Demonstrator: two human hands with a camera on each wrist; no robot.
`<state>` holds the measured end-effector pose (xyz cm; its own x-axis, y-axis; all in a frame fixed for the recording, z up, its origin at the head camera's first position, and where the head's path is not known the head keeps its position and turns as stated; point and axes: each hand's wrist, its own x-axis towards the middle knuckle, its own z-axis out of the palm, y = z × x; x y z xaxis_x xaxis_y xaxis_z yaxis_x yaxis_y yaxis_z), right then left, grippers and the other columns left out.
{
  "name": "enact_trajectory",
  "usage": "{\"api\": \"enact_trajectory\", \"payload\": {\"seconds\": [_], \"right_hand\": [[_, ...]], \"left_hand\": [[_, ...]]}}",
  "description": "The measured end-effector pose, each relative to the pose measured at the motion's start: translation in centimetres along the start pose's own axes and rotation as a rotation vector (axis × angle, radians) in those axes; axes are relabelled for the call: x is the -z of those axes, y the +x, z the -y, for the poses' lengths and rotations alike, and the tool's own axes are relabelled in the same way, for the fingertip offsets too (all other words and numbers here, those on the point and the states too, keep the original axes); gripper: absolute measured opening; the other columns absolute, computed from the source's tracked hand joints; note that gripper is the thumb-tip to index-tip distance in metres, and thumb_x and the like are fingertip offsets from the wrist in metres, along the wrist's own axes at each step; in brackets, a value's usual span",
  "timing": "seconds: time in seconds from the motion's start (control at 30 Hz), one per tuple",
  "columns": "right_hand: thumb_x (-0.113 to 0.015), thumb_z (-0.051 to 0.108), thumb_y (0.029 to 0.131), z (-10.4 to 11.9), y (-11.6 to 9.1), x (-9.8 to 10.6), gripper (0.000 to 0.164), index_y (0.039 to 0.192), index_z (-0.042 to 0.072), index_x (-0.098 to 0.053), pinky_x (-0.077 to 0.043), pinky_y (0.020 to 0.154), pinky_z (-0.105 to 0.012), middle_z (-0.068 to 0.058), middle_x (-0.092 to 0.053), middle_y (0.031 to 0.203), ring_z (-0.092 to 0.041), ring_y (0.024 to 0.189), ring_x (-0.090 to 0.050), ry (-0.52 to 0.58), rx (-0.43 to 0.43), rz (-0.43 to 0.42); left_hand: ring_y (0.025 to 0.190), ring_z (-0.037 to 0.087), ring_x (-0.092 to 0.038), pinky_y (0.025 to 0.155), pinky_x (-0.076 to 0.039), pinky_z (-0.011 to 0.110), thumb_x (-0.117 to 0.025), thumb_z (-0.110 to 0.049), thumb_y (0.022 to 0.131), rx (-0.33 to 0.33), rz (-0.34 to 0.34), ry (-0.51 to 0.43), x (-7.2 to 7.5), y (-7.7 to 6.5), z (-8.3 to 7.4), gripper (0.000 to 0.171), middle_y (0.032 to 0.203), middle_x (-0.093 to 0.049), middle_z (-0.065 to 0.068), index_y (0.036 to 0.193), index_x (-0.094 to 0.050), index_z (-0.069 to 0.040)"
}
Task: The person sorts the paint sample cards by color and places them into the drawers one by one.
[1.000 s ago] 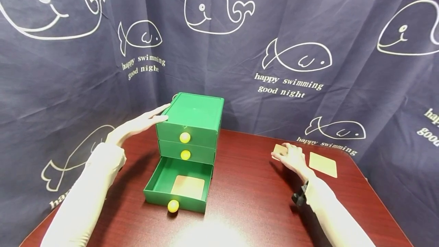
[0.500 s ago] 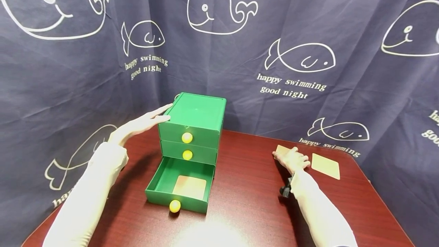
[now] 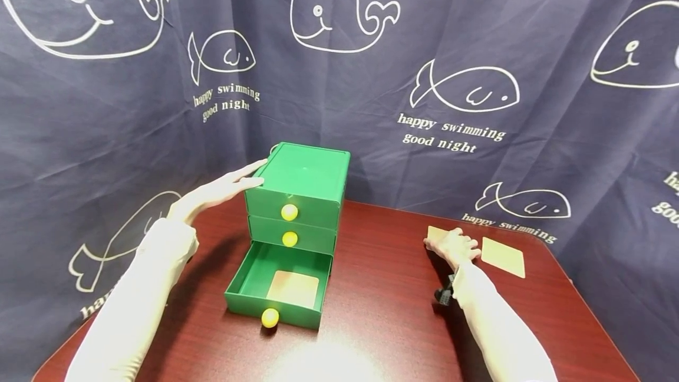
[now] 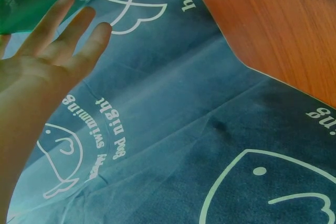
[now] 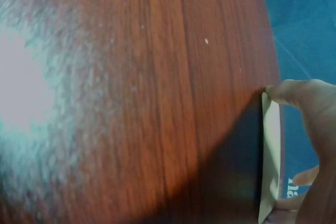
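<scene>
A green drawer cabinet (image 3: 302, 173) with yellow round knobs stands on the table, its bottom drawer (image 3: 249, 273) pulled out. Inside that drawer lies a thin tan square card (image 3: 293, 289). My left hand (image 3: 217, 193) rests with extended fingers against the cabinet's upper left side; the left wrist view shows its fingers (image 4: 79, 32) straight and spread. At the right, my right hand (image 3: 452, 246) holds another thin tan card (image 5: 271, 150) by opposite edges, thumb at one and fingers at the other. In the head view the hand covers much of that card.
A third tan card (image 3: 503, 257) lies flat just right of my right hand. Behind the reddish-brown table (image 3: 382, 287) hangs a dark blue curtain (image 3: 366, 111) with white whale and fish drawings. The pulled-out drawer juts toward the front of the table.
My right hand has turned, its wrist swinging left, and its fingers now span the card's edges. The left hand stays on the cabinet. The head view has shifted slightly.
</scene>
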<state>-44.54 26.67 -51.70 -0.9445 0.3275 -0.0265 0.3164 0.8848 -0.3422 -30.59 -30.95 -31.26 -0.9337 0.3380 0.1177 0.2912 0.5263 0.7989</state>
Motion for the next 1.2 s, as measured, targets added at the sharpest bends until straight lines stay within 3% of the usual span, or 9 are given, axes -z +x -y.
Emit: {"api": "enact_trajectory", "payload": {"seconds": [0.1,0.23,0.67,0.97,1.2], "right_hand": [[-0.069,0.068,0.069,3.0,-4.4,4.6,0.112,0.137,-0.012,-0.029,-0.032,0.093,-0.065,-0.042,-0.039,0.131,-0.056,0.119,-0.033,-0.013,-0.008,0.036],[-0.069,0.061,0.073,4.0,-7.0,5.8,0.101,0.133,-0.012,-0.033,-0.032,0.095,-0.065,-0.041,-0.041,0.129,-0.055,0.119,-0.036,0.011,0.051,0.006],[-0.068,0.058,0.075,3.9,-9.8,6.2,0.092,0.132,-0.007,-0.037,-0.04,0.087,-0.065,-0.036,-0.046,0.124,-0.053,0.113,-0.041,0.076,0.286,-0.052],[-0.07,0.057,0.077,5.1,-13.5,6.7,0.091,0.14,0.0,-0.04,-0.045,0.092,-0.062,-0.029,-0.05,0.131,-0.049,0.121,-0.044,0.154,0.471,-0.071],[-0.072,0.051,0.077,6.3,-16.3,7.4,0.09,0.144,0.0,-0.04,-0.04,0.101,-0.061,-0.024,-0.046,0.141,-0.046,0.129,-0.038,0.217,0.608,-0.074]], "left_hand": [[0.146,0.022,-0.023,0.121,-0.015,0.05,-0.051,-0.038,0.1,-0.005,0.0,-0.004,0.0,0.0,-0.1,0.062,0.16,-0.023,-0.003,0.154,-0.021,-0.032],[0.147,0.017,-0.02,0.122,-0.014,0.049,-0.052,-0.04,0.099,-0.006,0.0,-0.002,0.0,-0.2,-0.1,0.062,0.159,-0.024,-0.007,0.153,-0.022,-0.034],[0.147,0.023,-0.022,0.122,-0.014,0.051,-0.049,-0.037,0.101,-0.019,0.021,-0.031,0.0,-0.2,-0.1,0.062,0.161,-0.022,-0.003,0.155,-0.019,-0.031],[0.149,0.021,-0.015,0.121,-0.012,0.052,-0.049,-0.035,0.101,-0.022,0.001,-0.013,-0.3,-0.3,-0.2,0.062,0.161,-0.019,-0.003,0.155,-0.019,-0.028],[0.148,0.019,-0.016,0.122,-0.012,0.05,-0.05,-0.036,0.101,-0.018,-0.012,-0.016,-0.2,-0.1,-0.1,0.061,0.161,-0.021,-0.003,0.154,-0.021,-0.029]]}}
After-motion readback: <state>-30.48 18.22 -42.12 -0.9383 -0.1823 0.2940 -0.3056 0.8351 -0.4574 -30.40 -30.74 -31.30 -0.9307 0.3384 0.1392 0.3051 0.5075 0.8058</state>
